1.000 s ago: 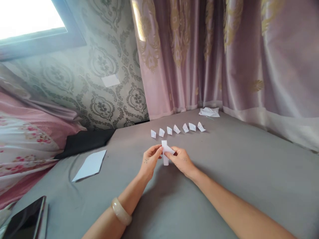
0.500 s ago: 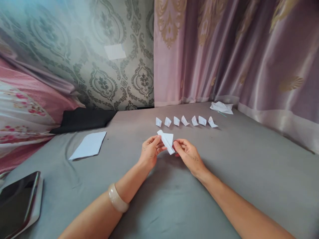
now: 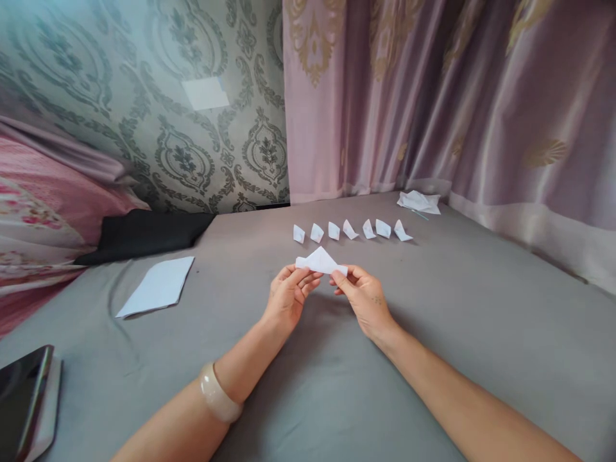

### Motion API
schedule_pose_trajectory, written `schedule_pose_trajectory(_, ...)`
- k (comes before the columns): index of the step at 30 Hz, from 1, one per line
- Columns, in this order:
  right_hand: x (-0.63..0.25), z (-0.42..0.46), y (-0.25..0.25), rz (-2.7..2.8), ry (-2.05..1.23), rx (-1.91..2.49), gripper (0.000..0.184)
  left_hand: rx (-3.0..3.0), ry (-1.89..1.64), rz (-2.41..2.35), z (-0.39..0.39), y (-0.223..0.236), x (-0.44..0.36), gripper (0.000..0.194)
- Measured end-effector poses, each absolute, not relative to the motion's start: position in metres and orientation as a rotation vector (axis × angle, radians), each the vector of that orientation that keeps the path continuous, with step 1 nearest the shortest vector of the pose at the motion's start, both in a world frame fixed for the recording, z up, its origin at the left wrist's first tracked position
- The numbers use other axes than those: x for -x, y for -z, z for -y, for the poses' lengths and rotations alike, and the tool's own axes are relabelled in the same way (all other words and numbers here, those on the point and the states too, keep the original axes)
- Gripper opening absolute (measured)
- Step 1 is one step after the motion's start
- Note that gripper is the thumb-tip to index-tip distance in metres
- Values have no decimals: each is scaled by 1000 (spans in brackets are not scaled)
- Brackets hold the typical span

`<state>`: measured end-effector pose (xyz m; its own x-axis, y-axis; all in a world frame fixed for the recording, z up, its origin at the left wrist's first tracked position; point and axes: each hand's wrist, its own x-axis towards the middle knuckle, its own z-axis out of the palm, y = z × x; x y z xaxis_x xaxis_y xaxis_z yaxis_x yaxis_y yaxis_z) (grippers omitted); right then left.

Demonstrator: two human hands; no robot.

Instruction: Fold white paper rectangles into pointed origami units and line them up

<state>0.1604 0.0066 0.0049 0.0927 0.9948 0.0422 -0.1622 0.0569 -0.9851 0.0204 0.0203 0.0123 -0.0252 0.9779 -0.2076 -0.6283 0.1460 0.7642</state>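
Both hands hold a folded piece of white paper point(image 3: 321, 260), shaped like a triangle with a strip along its lower edge and its point facing away from me. My left hand point(image 3: 287, 296) pinches the left end between thumb and fingers. The right end is pinched by my right hand point(image 3: 363, 296), thumb on top. Just beyond the paper, several small folded white paper pieces point(image 3: 333, 231) stand in a row on the grey sheet point(image 3: 433, 359). A pale bangle point(image 3: 219, 393) is on my left forearm.
To the left lies a stack of white paper point(image 3: 158, 286), with a black cloth point(image 3: 149, 232) behind it. A dark-screened device point(image 3: 24, 398) sits at the lower left edge. Crumpled white paper point(image 3: 418, 201) lies at the far right by the purple curtain point(image 3: 505, 128).
The folded paper has turned from upright, through a slant, to lying crosswise with its point away from me. My right hand has shifted its grip onto the right end. The view has tilted down.
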Motion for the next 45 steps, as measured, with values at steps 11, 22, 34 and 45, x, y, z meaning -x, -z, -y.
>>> schedule_pose_trajectory(11,-167,-11,-6,1057,-1027,1079,28,-582,-1123,-888,-13,-14,-26,23)
schedule_pose_trajectory(22,-156,-2,-5,1016,-1234,1160,31,-651,-1279,-827,-15,-9,-26,24)
schedule_pose_trajectory(34,-162,6,-13,1488,-356,1229,19,-947,-1378,-988,-11,-12,-23,20)
schedule_pose_trajectory(45,-160,12,-13,1735,-97,1102,19,-902,-1370,-896,-5,-14,-31,23)
